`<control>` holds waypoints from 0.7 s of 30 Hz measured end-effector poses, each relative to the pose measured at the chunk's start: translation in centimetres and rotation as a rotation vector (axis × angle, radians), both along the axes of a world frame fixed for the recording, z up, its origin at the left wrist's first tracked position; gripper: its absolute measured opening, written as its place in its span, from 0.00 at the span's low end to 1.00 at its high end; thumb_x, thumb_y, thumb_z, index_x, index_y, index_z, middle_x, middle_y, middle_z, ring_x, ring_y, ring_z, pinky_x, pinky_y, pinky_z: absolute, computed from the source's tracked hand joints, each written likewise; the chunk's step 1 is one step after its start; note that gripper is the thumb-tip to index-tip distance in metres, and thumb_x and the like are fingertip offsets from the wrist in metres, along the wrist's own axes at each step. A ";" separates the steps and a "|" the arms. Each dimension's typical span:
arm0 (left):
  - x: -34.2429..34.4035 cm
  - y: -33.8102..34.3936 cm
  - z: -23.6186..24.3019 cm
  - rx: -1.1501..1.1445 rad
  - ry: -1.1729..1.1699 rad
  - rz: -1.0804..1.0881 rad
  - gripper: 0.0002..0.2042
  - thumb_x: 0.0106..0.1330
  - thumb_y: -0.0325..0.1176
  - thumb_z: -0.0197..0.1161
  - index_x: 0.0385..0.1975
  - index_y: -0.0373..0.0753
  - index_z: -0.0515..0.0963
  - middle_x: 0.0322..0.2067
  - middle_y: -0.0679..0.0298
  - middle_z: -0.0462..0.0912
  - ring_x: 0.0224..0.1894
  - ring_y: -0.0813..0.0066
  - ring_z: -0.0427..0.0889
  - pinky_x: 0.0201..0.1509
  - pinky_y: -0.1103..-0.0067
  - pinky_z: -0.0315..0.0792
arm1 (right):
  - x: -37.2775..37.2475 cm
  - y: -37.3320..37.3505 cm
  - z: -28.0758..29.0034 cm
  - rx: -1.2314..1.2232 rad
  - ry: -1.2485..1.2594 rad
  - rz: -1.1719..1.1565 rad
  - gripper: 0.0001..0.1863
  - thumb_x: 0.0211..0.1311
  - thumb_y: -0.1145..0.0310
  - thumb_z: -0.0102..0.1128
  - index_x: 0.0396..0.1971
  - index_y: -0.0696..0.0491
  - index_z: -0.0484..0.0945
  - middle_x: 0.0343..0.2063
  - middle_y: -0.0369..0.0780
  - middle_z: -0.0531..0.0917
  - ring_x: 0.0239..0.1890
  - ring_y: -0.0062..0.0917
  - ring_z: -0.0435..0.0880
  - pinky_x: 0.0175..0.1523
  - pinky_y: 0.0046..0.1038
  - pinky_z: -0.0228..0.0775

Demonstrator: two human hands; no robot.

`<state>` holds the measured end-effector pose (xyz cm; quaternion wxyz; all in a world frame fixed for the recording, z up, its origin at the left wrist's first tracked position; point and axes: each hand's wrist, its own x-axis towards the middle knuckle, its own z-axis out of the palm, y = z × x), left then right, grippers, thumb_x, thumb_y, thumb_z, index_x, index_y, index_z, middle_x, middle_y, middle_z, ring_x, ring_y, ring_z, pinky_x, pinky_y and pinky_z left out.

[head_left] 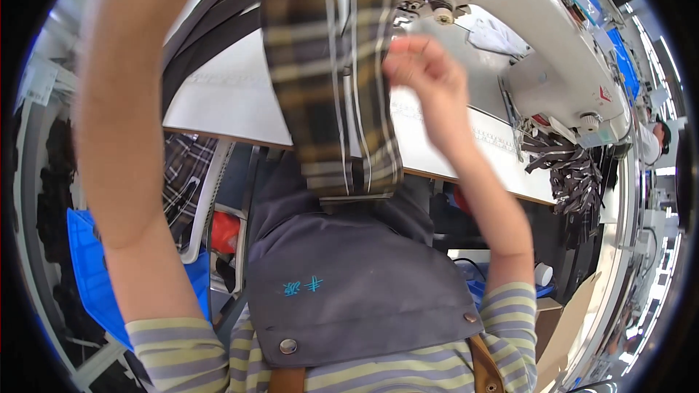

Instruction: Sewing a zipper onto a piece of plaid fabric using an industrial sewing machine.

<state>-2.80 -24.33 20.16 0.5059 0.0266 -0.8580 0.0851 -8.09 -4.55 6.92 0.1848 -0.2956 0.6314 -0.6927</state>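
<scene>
cloth [328,80], plaid in dark, brown and white, runs from the top edge of the frame down its middle, in front of the bench [226,98] as seen from above. its near end comes past the bench's front edge to the top of the dark apron [357,269]. pale lines run lengthwise along it, side by side near its middle. the far end is cut off by the frame.

the right hand [429,76] is at the cloth's right edge, upper centre, thumb and forefinger drawn close together and the other fingers loosely curled; blur hides whether the edge is pinched. the left forearm [120,138] rises through the upper left and leaves the frame, so i cannot tell how open the left hand is or what it holds.

the step in hand looks like holding the cloth up and straightening or checking it along those lines. the next move seems to call for a sure hold on the edge and an even pull, so the lines lie flat without twisting.

farther out, a sewing machine [561,36] stands at upper right, dark strips [211,36] lie at upper left, and a bunch of scraps [575,175] hangs at right.
</scene>
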 end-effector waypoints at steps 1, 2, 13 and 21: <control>-0.4 -0.7 -1.7 0.031 -0.074 0.068 0.07 0.54 0.28 0.61 0.32 0.35 0.78 0.34 0.57 0.83 0.37 0.65 0.81 0.49 0.67 0.68 | 1.1 0.8 -1.5 0.048 -0.024 0.000 0.16 0.61 0.77 0.60 0.49 0.58 0.75 0.31 0.38 0.84 0.35 0.17 0.81 0.44 0.20 0.71; -0.9 -1.6 -3.4 0.056 -0.162 0.144 0.07 0.54 0.28 0.61 0.32 0.35 0.78 0.34 0.57 0.83 0.37 0.65 0.81 0.50 0.66 0.68 | 2.3 1.4 -3.0 0.034 -0.141 -0.026 0.19 0.62 0.78 0.59 0.54 0.58 0.71 0.30 0.38 0.83 0.34 0.16 0.80 0.43 0.20 0.71; -5.7 -2.1 -18.6 0.252 -0.353 -0.422 0.08 0.58 0.30 0.62 0.38 0.43 0.80 0.43 0.67 0.83 0.47 0.68 0.80 0.64 0.50 0.55 | 1.3 1.8 -6.0 0.213 0.666 0.145 0.12 0.57 0.82 0.59 0.42 0.57 0.80 0.27 0.42 0.79 0.31 0.33 0.79 0.36 0.29 0.71; -5.6 -1.0 -20.4 0.051 -0.646 -0.342 0.18 0.67 0.45 0.54 0.51 0.43 0.77 0.54 0.68 0.78 0.58 0.69 0.73 0.64 0.49 0.55 | 0.1 1.4 -6.3 0.323 1.197 0.207 0.16 0.44 0.74 0.60 0.38 0.59 0.79 0.34 0.40 0.77 0.36 0.31 0.76 0.40 0.31 0.70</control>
